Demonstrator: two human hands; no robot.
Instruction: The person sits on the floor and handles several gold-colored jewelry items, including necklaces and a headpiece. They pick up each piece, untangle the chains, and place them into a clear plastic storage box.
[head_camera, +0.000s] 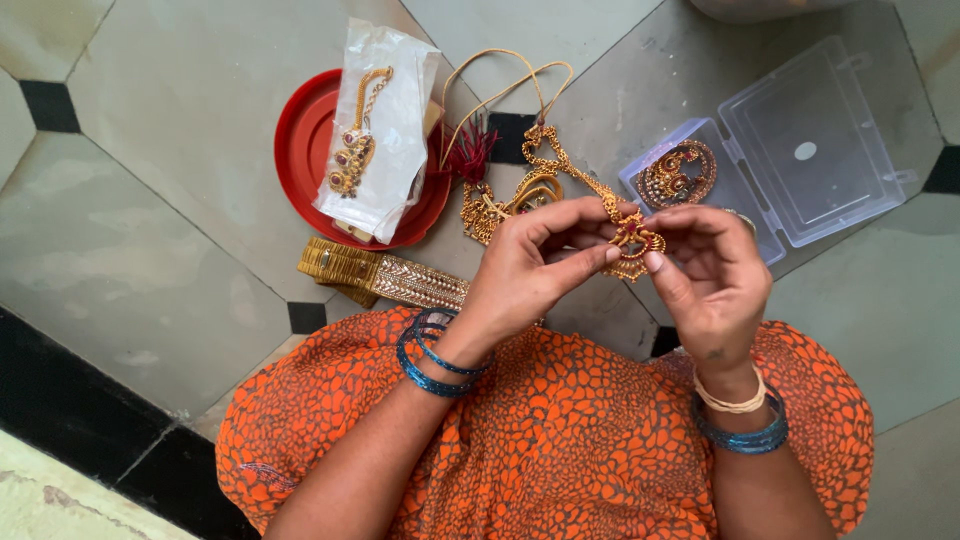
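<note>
Over the tiled floor (180, 130), left hand (530, 270) & right hand (710, 275) both pinch a gold pendant (632, 240); its chain (560, 165) could snag if tugged.

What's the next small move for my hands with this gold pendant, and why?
Probably lower the gold pendant toward the open clear plastic box. Both the left hand and the right hand pinch it in the air above the tiled floor, its chain trailing to the pile behind. The box lies just beyond the right hand, already holding a gold earring piece.
</note>
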